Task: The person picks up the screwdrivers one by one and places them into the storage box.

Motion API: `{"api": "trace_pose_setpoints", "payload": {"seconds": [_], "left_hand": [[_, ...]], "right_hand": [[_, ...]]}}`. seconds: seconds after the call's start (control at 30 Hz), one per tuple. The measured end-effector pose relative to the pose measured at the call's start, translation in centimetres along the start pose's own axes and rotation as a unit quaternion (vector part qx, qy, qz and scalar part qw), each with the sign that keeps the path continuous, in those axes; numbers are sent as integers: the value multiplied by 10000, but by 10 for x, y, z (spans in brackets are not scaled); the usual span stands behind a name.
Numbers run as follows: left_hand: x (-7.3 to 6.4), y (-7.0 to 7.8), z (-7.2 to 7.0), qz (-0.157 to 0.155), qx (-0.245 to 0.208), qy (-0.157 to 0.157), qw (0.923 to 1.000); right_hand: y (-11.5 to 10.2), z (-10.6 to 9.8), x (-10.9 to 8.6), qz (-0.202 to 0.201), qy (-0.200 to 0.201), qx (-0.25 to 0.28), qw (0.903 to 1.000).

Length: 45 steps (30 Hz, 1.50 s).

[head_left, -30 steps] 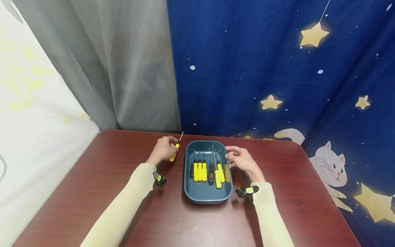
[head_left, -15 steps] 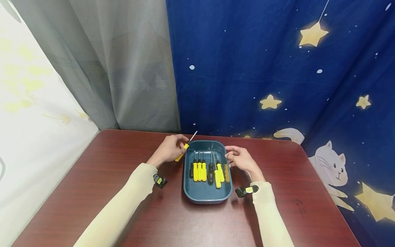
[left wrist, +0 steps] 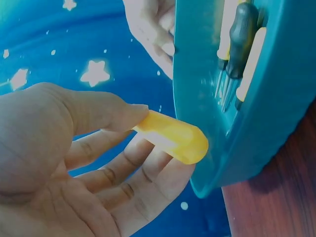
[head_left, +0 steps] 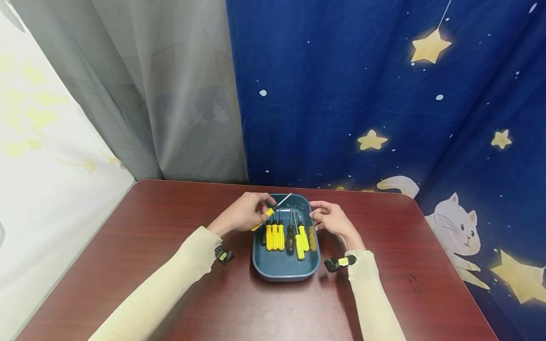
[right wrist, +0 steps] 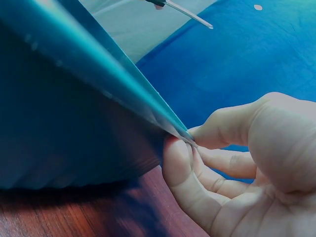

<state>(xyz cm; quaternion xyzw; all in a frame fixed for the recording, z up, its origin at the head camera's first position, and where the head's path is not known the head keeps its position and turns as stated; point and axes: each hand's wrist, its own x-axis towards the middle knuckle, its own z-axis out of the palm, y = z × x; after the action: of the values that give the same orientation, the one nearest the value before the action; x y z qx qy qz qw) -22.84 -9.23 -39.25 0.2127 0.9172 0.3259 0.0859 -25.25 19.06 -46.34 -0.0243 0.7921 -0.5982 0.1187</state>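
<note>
My left hand [head_left: 243, 213] grips a screwdriver [head_left: 268, 213] with a yellow handle over the far left side of a blue-green tray [head_left: 286, 269]. Its bare shaft points up and to the right. In the left wrist view the butt of the yellow handle [left wrist: 175, 139] sticks out between thumb and fingers. On the other side, my right hand [head_left: 337, 222] pinches the tray's far right rim, seen close up in the right wrist view at the tray wall [right wrist: 74, 123]. Inside the tray lie several yellow-handled screwdrivers [head_left: 275, 239] and a black-handled screwdriver [head_left: 290, 240], shafts facing away.
The tray stands on a dark red wooden table [head_left: 362, 293]. Behind the table's far edge hang a grey curtain [head_left: 196, 118] and a blue curtain [head_left: 315, 118] with stars. A white patterned cloth [head_left: 55, 142] hangs on the left.
My left hand has carried the screwdriver rightward from beside the tray to over its left side, and its shaft has tilted further right. The right hand has stayed at the rim.
</note>
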Motion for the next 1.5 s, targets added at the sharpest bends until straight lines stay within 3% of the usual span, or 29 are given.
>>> {"api": "trace_pose_setpoints", "payload": {"seconds": [0.43,0.7,1.0,1.33,1.5], "left_hand": [[-4,19,12,551,603,-906,9925],[-4,26,22,615,884,-1419,9840],[-3,32,37,795,1502,-2044,9640],[-3,37,57,657,1922,-2670,9420],[-6,40,66,785,2283,-2882,9266]], "right_hand": [[2,-1,1,3,-33,-18,10000],[3,-1,2,-30,-43,20,10000],[3,0,1,-40,-27,7,10000],[2,1,1,-16,19,-42,10000],[1,1,0,-20,37,-36,10000]]}}
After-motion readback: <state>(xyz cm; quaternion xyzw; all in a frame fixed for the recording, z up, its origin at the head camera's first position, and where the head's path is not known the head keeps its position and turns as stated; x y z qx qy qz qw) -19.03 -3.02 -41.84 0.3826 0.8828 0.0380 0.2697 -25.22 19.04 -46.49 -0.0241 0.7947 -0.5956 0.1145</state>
